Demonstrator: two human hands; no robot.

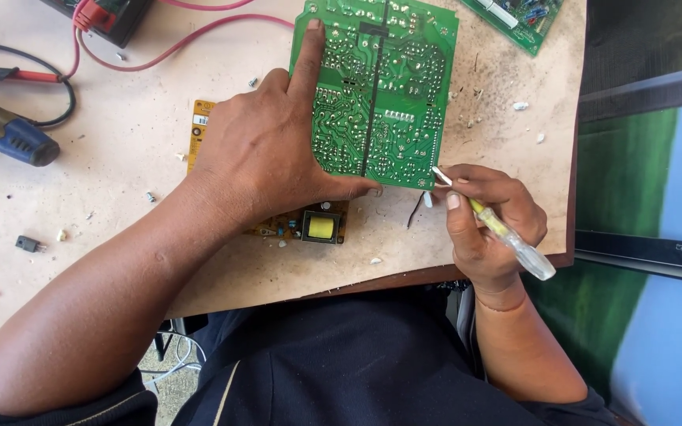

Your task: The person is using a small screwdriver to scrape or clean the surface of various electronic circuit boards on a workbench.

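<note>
Solder-side up, a green circuit board (pixel 384 87) lies on the pale, scuffed bench (pixel 120 158), near its far edge. The left hand (pixel 266 150) presses down on the board's left part, palm flat and fingers not curled round anything, index finger stretched along the board's left margin and thumb laid along its near edge. The right hand (pixel 491 221) has its grip closed round a screwdriver with a clear yellow handle (pixel 507 233), whose tip touches the board's near right corner.

Partly hidden under the left hand and the green board sits a yellow-brown circuit board (pixel 309 225) with a yellow-wound transformer at its near end. A second green board (pixel 518 16) shows at the bench's far right corner. To the far left lie a blue-handled tool (pixel 5 130), a red probe (pixel 9 73) and a black cable (pixel 57 79), while a red wire (pixel 175 43) runs from a dark meter (pixel 108 14) at the top edge. Small white crumbs and a small black component (pixel 28 244) dot the bench. A screen showing green and blue (pixel 649 181) stands just beside the bench on the right.
</note>
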